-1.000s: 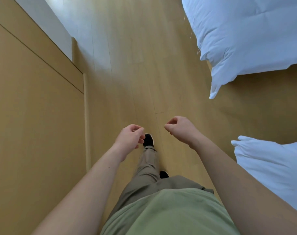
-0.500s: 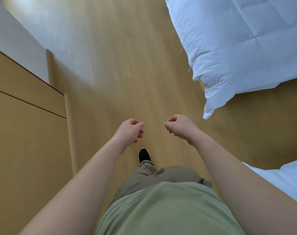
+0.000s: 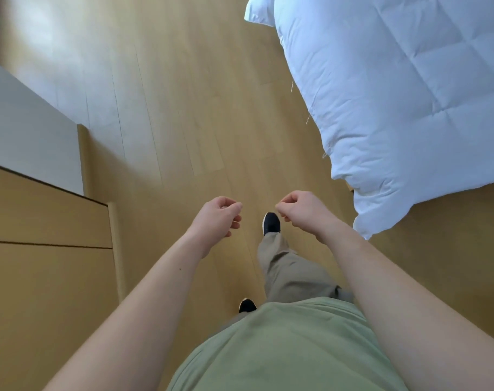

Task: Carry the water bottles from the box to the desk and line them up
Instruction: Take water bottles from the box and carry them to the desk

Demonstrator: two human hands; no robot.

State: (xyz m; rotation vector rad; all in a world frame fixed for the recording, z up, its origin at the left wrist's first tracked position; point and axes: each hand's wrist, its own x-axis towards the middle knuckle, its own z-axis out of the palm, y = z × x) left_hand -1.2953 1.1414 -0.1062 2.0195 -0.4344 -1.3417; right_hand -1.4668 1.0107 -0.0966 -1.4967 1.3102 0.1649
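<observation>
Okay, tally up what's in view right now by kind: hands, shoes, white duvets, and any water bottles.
Hands: 2, left hand and right hand, both holding nothing
Shoes: 2, front shoe and back shoe
White duvet: 1
Water bottles: 0
Total: 5

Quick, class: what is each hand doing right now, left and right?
Left hand: fingers loosely curled, holding nothing.
Right hand: fingers loosely curled, holding nothing.
</observation>
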